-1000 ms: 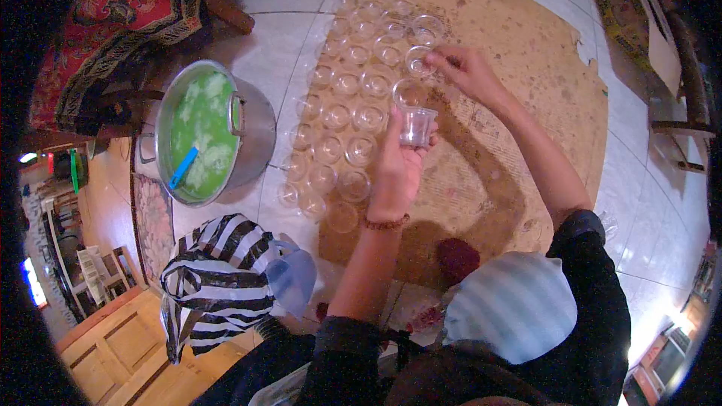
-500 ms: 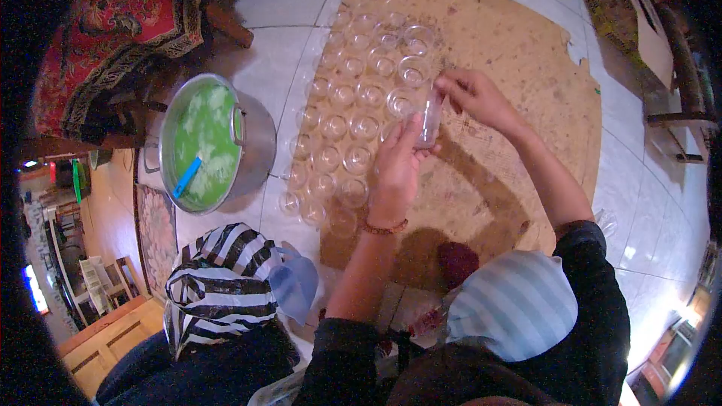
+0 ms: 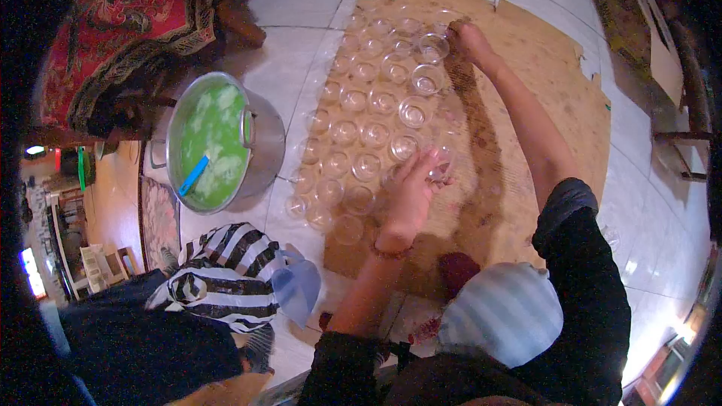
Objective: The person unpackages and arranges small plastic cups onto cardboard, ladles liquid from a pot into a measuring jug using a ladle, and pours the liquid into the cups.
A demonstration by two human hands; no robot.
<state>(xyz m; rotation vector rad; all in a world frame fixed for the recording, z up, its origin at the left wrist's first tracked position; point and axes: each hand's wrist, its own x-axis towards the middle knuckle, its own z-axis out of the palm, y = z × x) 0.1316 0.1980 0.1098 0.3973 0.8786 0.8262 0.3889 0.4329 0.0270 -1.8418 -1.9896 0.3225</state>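
Pale Tiles, Red Cloth Dress Lit Room

Glossy white tiles (image 3: pixel 308 4) with dark joints cover the floor, catching glare at right. A red, floral-patterned cloth (image 3: pixel 143 22) drapes furniture at upper left, beside a dark wooden leg (image 3: pixel 244 26). A patterned rug (image 3: pixel 159 214) lies at left; a cardboard box (image 3: pixel 635 37) stands opposite. Bright light (image 3: pixel 683 342) shines at lower right, and a glowing panel (image 3: pixel 32 272) at far left.

The person's bare left hand (image 3: pixel 414 192) is curled in a grip, palm turned inward; the bare left forearm (image 3: pixel 368 286) slants forward from a black fabric sleeve (image 3: pixel 342 361). The bare right hand (image 3: pixel 472 41) reaches farther out, fingers bunched, pointing leftward; the bare right forearm (image 3: pixel 526 120) stretches long behind it, slanting back toward the body.
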